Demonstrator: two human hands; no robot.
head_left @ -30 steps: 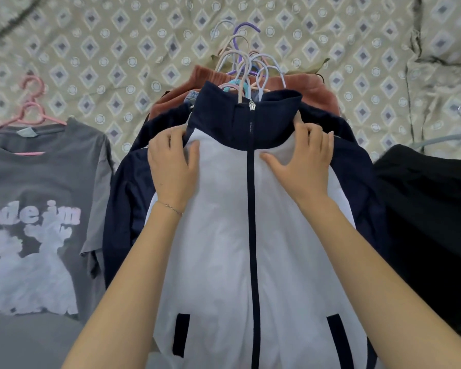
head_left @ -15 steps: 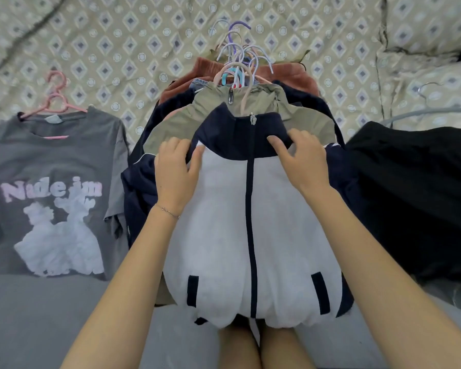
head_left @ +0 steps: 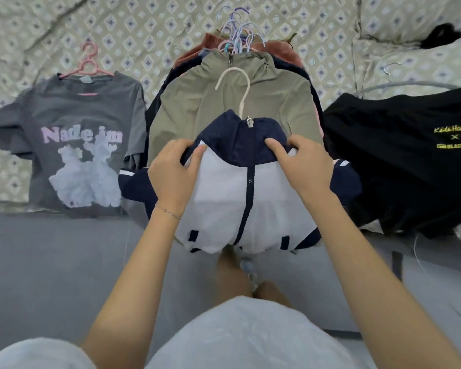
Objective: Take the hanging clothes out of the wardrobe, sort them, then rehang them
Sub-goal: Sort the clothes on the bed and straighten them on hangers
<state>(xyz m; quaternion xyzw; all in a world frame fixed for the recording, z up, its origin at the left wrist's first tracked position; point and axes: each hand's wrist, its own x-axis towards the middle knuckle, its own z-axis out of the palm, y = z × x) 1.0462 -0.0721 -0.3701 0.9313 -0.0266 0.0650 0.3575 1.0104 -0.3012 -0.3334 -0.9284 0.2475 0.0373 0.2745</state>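
Pulled nearer the person since a moment ago, the white-fronted, navy-sleeved zip jacket [head_left: 240,198] now leaves more of the stack bare. Beyond both hands spreads the diamond-patterned bedspread [head_left: 144,30]. The jacket lies between and under the hands, with its long axis running collar to hem. Its collar points away from the person and its hem hangs over the bed's edge toward them. Just past the fingertips lies the khaki zip jacket [head_left: 197,102], top of the remaining pile. A black printed garment [head_left: 397,161] lies outside the right hand, and a grey printed T-shirt [head_left: 72,110] outside the left, likely sorted groups. The left hand [head_left: 175,171] and right hand [head_left: 301,161] each clench a shoulder, thumbs on top, probably to drag garment and hanger together. The cream hanger hook [head_left: 234,81] juts beyond the collar, curling leftward.
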